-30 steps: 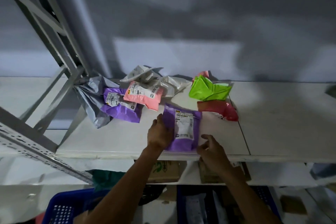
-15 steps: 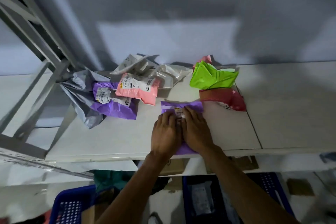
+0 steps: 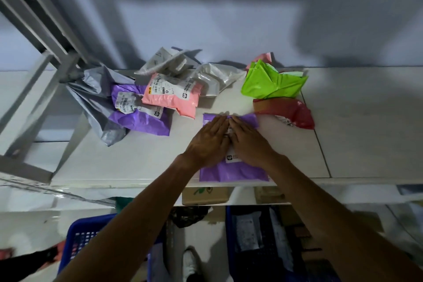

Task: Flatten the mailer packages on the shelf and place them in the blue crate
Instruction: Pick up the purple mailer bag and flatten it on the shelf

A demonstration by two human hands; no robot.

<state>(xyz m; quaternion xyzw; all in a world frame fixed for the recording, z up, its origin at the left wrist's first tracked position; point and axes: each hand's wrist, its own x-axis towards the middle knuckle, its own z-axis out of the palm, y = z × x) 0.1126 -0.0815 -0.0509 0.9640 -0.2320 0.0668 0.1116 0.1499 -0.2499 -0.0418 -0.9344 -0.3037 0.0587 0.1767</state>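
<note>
Our left hand [image 3: 209, 142] and right hand [image 3: 248, 142], apart a second ago, now press the purple mailer [image 3: 233, 170] side by side, fingers [image 3: 219, 121] straight, gripping nothing. It lies at the shelf's [image 3: 137, 162] front edge, nearly flat; the crate [image 3: 91, 224] below the shelf looks next.

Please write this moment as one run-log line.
phase: flattening | left hand, right hand: pressing purple plastic mailer | on: white shelf

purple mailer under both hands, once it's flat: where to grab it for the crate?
Probably the near edge, coming from the front. The purple mailer lies flat on the shelf under the left hand and right hand, so no fold stands up to pinch. Its near edge reaches the shelf's front lip, where fingers could slide under. The far end crowds the red mailer.
</note>
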